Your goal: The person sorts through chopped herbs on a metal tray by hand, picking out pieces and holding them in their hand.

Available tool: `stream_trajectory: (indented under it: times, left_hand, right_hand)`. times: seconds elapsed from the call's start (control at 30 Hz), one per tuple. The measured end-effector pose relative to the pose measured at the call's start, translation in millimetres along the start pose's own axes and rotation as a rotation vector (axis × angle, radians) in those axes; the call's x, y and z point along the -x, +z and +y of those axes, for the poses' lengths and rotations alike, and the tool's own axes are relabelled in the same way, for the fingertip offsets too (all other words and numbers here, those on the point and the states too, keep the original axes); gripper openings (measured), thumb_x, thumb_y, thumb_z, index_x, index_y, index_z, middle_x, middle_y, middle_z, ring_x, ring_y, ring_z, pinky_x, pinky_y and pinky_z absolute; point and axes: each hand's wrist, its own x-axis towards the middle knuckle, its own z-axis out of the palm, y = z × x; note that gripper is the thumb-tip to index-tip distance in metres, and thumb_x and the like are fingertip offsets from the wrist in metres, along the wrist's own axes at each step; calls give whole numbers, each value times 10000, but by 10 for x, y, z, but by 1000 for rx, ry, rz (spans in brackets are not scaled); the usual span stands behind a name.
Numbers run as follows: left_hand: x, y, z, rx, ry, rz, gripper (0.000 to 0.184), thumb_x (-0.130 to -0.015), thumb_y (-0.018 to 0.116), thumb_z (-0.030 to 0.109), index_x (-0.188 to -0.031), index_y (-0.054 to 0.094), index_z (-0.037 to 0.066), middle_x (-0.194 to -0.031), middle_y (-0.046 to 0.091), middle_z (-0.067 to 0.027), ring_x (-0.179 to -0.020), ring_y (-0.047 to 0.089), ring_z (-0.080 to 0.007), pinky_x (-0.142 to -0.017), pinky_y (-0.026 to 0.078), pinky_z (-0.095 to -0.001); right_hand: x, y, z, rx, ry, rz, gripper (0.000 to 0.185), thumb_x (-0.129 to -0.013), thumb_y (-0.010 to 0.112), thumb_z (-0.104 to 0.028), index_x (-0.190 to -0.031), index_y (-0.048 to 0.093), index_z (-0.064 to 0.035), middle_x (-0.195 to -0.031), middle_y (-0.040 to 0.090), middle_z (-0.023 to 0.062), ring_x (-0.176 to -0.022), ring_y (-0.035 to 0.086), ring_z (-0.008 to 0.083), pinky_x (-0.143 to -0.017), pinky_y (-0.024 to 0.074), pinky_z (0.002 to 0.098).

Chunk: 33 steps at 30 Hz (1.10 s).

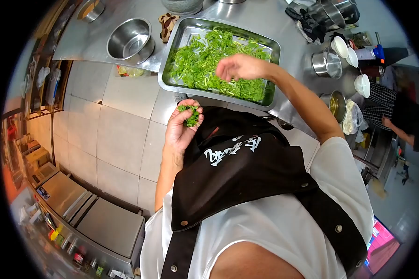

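A steel tray point(166, 69) on the metal counter holds a loose layer of chopped green herbs point(198, 63). My right hand point(239, 67) hovers over the middle of the herbs, its fingers bent downward and blurred, so whether anything is between them is unclear. Lower and to the left, beside the tray's near edge and in front of the dark apron, my left hand point(184, 122) is turned palm up. Its fingers curl around a small bunch of green leaves point(191, 116).
An empty steel bowl point(131, 41) stands left of the tray, near a patterned cloth point(167, 27). On the right are a steel pot point(327, 63), white bowls point(362, 86), a pot of yellow liquid point(335, 106) and a plastic bag point(353, 117). Another person point(405, 111) stands at far right.
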Motion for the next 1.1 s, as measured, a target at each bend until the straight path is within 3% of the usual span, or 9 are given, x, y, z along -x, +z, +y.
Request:
stream_trajectory:
  times: [0.07, 0.17, 0.2, 0.33, 0.43, 0.6, 0.73, 0.97, 1.1]
  left_hand:
    - [13, 7, -1, 1, -7, 9, 254, -774, 552, -58, -1008, 580, 39, -980, 564, -103, -915, 542, -238, -777, 501, -339]
    - [6, 35, -6, 1, -22, -3, 255, -773, 551, -59, -1007, 582, 40, -984, 564, -102, -916, 544, -235, -777, 500, -337]
    - [10, 38, -6, 4, -25, -9, 256, -773, 551, -59, -1007, 581, 40, -985, 564, -102, -915, 544, -234, -777, 500, -337]
    - [16, 0, 10, -6, -9, -5, 261, -773, 547, -61, -1011, 580, 41, -987, 565, -105, -914, 545, -233, -781, 499, -339]
    - [35, -35, 15, 1, 2, 4, 272, -773, 544, -64, -1021, 578, 42, -989, 566, -104, -915, 545, -235, -786, 499, -341]
    - [42, -70, 39, 11, -10, 6, 290, -768, 546, -74, -1032, 577, 41, -989, 567, -104, -916, 548, -238, -795, 503, -341]
    - [10, -46, 33, 10, -10, 4, 286, -763, 553, -74, -1026, 577, 38, -985, 567, -106, -914, 547, -237, -795, 502, -342]
    - [-14, 44, 28, -19, -22, 16, 245, -789, 513, -69, -1002, 578, 34, -958, 594, -101, -870, 586, -220, -777, 509, -341]
    - [5, 52, 46, -1, -7, 20, 248, -791, 506, -72, -1006, 575, 31, -965, 596, -104, -877, 589, -222, -777, 513, -342]
  right_hand:
    - [-63, 114, 126, -18, 55, -197, 299, -834, 454, 1, -1094, 585, -66, -1018, 630, 72, -909, 601, 178, -793, 488, 322]
    - [-80, 259, -87, 172, -177, 169, 387, -821, 446, 58, -1174, 541, -71, -1112, 598, 62, -951, 584, 140, -793, 482, 285]
    - [-227, 185, 92, 316, -505, 377, 420, -833, 449, 44, -1227, 513, -87, -1163, 579, 56, -990, 573, 136, -815, 470, 266]
    - [-121, -71, -30, 23, -135, 288, 317, -844, 473, -21, -1145, 565, -56, -1002, 634, 66, -936, 605, 176, -795, 494, 309]
    - [3, 21, -60, -36, 148, -76, 312, -836, 464, -22, -1129, 570, -47, -1002, 636, 72, -943, 607, 182, -793, 495, 309]
    - [-113, -141, 97, 369, -175, 556, 341, -852, 473, -55, -1188, 526, -58, -1115, 596, 110, -1005, 579, 189, -893, 450, 301]
    - [-77, -183, 99, -105, -107, 304, 315, -851, 508, -102, -1162, 559, -106, -1086, 622, 110, -977, 595, 191, -878, 456, 294]
    - [-394, 260, 52, 678, -134, 568, 190, -788, 545, -95, -950, 643, -112, -955, 645, 68, -934, 608, 257, -764, 503, 400]
    - [-435, 282, 59, 736, -144, 626, 167, -741, 559, -90, -890, 633, -102, -896, 631, 74, -878, 603, 270, -721, 495, 432]
